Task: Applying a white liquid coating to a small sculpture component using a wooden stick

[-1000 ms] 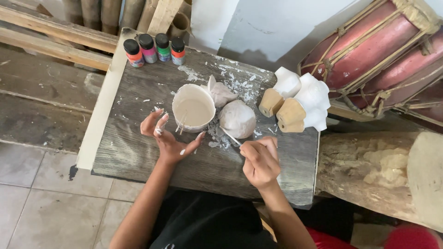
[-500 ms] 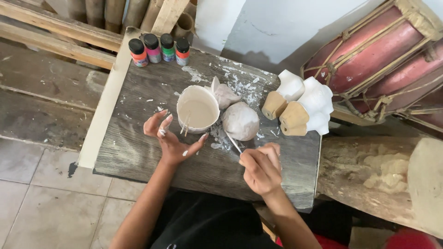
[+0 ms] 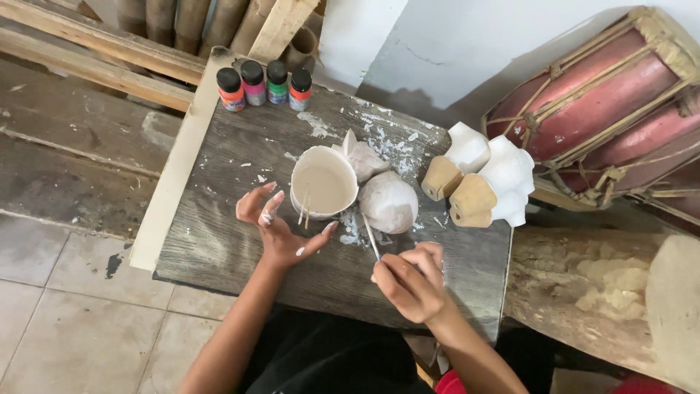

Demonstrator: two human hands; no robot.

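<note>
**My hands at the little wooden table**

My left hand point(image 3: 277, 226) is wide open, fingers spread, with white spots on them. It hovers just beside the white bowl point(image 3: 324, 182), on its left side. The bowl stands in the middle of the dark wooden table point(image 3: 219, 241) and has pale, wet stuff inside. Two thin drips hang from its near edge.

My right hand point(image 3: 412, 281) is curled and pinches a thin stick point(image 3: 370, 238). The stick's tip points up toward the round white lump point(image 3: 389, 202), which sits just right of the bowl. A smaller white lump point(image 3: 366, 159) touches the bowl at the back.

Four small paint bottles point(image 3: 264, 86) stand in a row at the far edge. Two white shapes with brown bottoms point(image 3: 485, 175) lie on the right side. A red drum point(image 3: 605, 102) leans behind them.
</note>
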